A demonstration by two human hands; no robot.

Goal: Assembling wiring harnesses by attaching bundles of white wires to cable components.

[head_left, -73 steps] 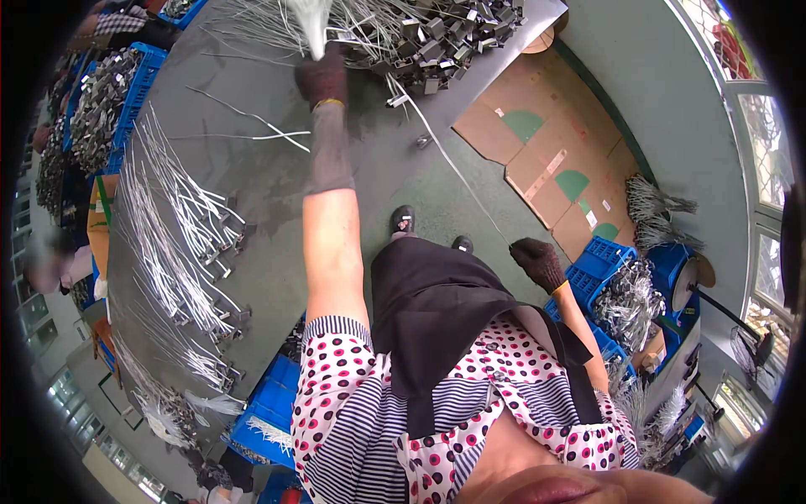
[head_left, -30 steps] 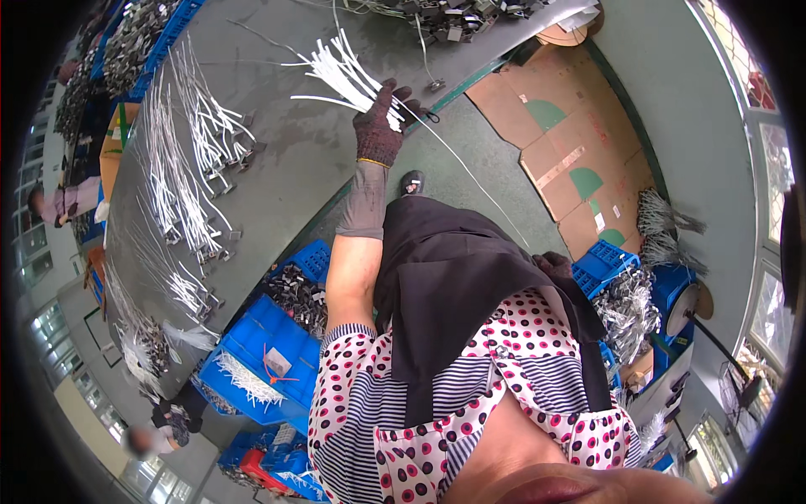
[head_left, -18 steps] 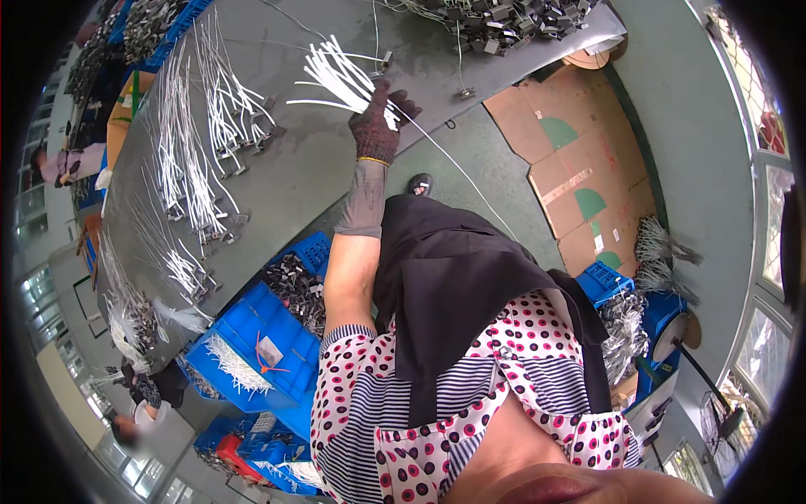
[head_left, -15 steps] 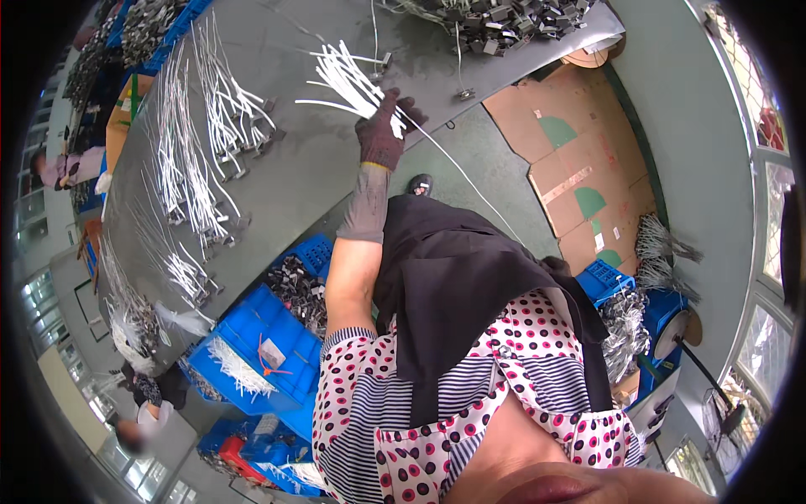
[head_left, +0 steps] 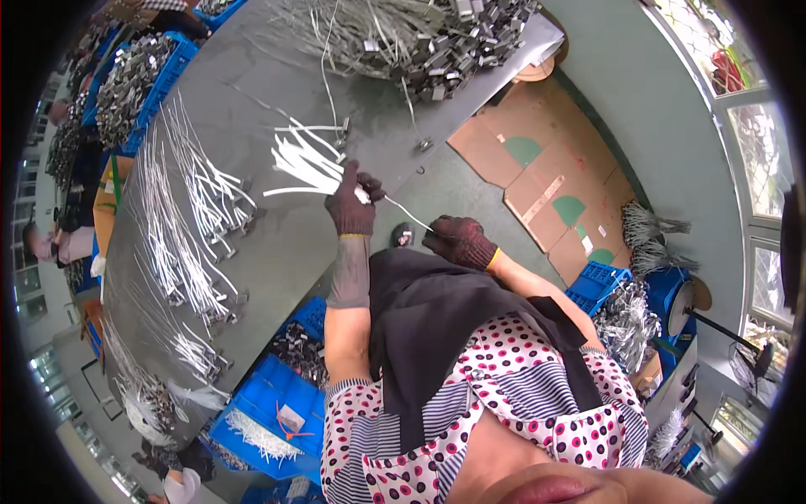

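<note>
Several white tubes [head_left: 304,166], long axis crosswise, pointing left above the grey table [head_left: 281,265] inside its near edge; left hand [head_left: 352,204] clasping them; right hand [head_left: 460,242] pinching a wire [head_left: 410,212] (thin, pale); cardboard [head_left: 541,189] beside the wall [head_left: 663,143].

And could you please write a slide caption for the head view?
The gloved left hand holds a bunch of white tubes, a thin white strand running to the gloved right hand.

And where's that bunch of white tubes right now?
In the head view, the white tubes are left of centre, held in the gloved left hand and fanning leftward over the grey table.
</note>
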